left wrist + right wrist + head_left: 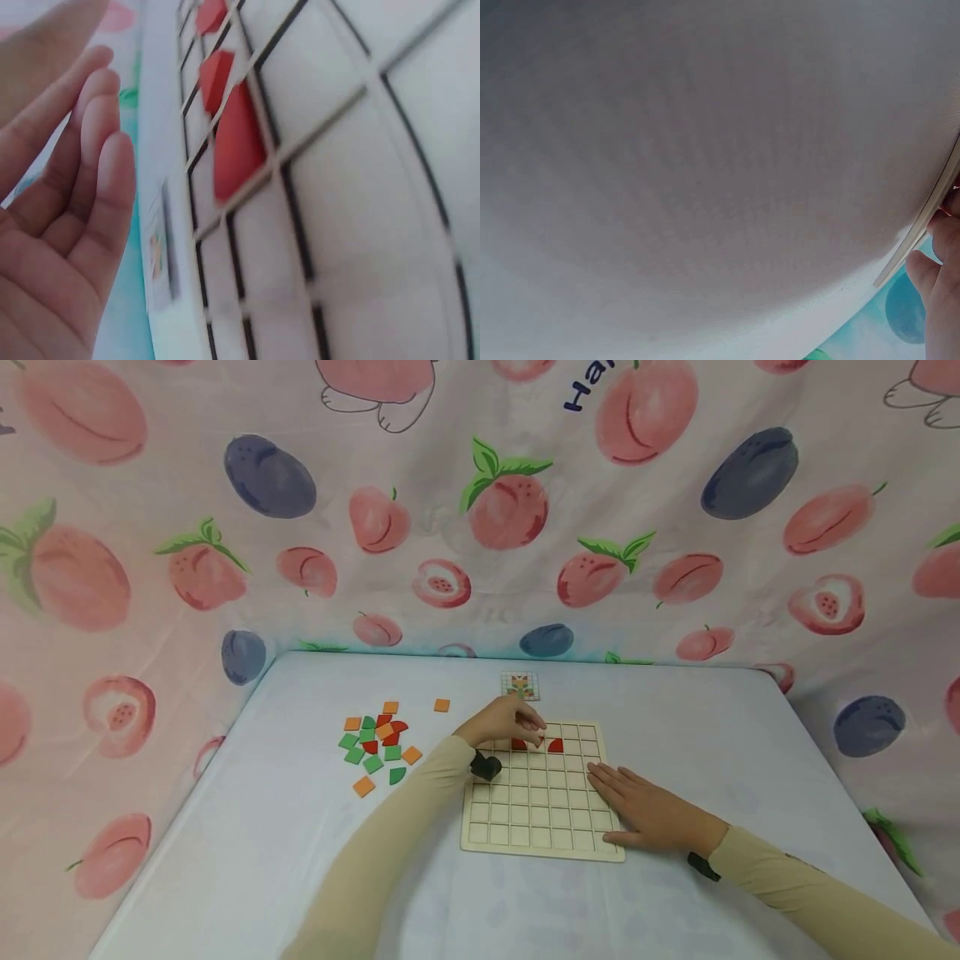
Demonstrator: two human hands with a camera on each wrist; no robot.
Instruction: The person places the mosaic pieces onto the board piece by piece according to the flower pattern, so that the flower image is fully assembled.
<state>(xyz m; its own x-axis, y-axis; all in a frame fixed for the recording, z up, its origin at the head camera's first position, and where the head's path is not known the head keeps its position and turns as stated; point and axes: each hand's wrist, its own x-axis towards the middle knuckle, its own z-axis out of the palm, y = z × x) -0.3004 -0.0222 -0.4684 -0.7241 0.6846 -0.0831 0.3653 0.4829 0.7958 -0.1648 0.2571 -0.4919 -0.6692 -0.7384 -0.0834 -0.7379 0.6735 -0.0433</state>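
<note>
A pale wooden grid board (539, 814) lies on the white table, with red pieces in its second row from the far edge. One is a red quarter-circle tile (555, 746); beside it, partly behind the fingers, is another red piece (518, 744). My left hand (501, 721) hovers over the board's far left part, fingers loosely bent. In the left wrist view nothing shows in its palm, and three red pieces, the nearest a rounded red tile (238, 150), sit in the cells. Flat and spread, my right hand (660, 810) rests on the board's right edge.
Left of the board lies a loose scatter of small tiles: green squares (372, 763), orange squares (363, 787), and red and green quarter-circles. A single orange square (442, 705) lies apart. Behind the board is a small pattern card (532, 680). A fruit-print cloth (480, 627) hangs behind the table.
</note>
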